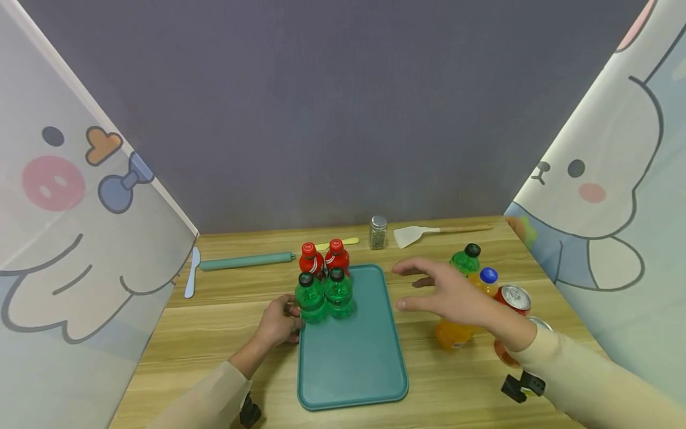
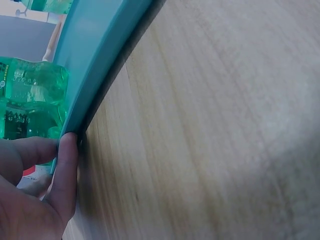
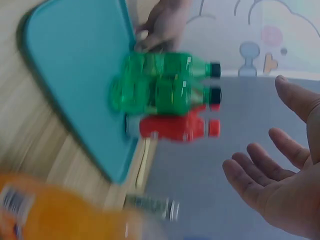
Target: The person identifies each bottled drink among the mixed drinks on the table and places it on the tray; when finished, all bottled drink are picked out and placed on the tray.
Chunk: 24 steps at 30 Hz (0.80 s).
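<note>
Perhaps half done, I judge: the smooth teal rectangular tray (image 1: 355,363) on the wood-grained table (image 1: 209,345) bears two translucent green bottles (image 1: 311,304) and two red plastic bottles (image 1: 337,261).
My left hand (image 1: 278,323) pinches the tray's rim; my right hand (image 1: 447,289), spread, holds nothing. Probably remaining: a rounded orange plastic bottle (image 1: 452,336) and shiny metal can (image 1: 515,296), rightward.
</note>
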### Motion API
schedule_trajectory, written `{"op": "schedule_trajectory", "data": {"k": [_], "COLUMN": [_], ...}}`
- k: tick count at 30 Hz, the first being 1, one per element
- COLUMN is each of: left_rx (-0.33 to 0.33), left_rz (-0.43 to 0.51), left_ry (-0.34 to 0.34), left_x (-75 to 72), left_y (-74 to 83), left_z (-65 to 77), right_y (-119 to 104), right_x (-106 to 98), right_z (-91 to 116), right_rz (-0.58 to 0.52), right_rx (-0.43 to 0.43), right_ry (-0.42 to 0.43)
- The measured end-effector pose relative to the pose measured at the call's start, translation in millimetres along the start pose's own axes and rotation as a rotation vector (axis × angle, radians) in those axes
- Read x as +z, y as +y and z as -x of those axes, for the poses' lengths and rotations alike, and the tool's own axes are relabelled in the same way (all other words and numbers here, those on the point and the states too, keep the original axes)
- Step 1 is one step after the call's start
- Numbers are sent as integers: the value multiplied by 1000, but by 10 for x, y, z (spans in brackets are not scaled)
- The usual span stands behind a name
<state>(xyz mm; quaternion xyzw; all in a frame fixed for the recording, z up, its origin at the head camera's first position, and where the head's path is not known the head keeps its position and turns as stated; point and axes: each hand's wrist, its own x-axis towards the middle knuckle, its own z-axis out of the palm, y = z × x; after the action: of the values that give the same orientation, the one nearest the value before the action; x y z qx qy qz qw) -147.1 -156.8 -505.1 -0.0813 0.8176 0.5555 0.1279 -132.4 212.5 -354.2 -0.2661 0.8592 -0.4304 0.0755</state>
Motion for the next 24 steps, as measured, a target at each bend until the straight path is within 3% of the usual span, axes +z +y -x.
{"op": "schedule_trajectory", "data": {"k": [10, 17, 24], "left_rx": [5, -5, -8], "left_rz": [5, 0, 0], "left_ry": [1, 4, 1], "left_x": [2, 10, 13], "left_y": [2, -17, -11], "left_z": [-17, -29, -22], "right_y": [266, 417, 701], "right_x": [-472, -754, -1015], "right_z": [263, 332, 348], "right_rz": [83, 145, 215], "right_rx": [20, 96, 119], "right_ry": [150, 232, 289]}}
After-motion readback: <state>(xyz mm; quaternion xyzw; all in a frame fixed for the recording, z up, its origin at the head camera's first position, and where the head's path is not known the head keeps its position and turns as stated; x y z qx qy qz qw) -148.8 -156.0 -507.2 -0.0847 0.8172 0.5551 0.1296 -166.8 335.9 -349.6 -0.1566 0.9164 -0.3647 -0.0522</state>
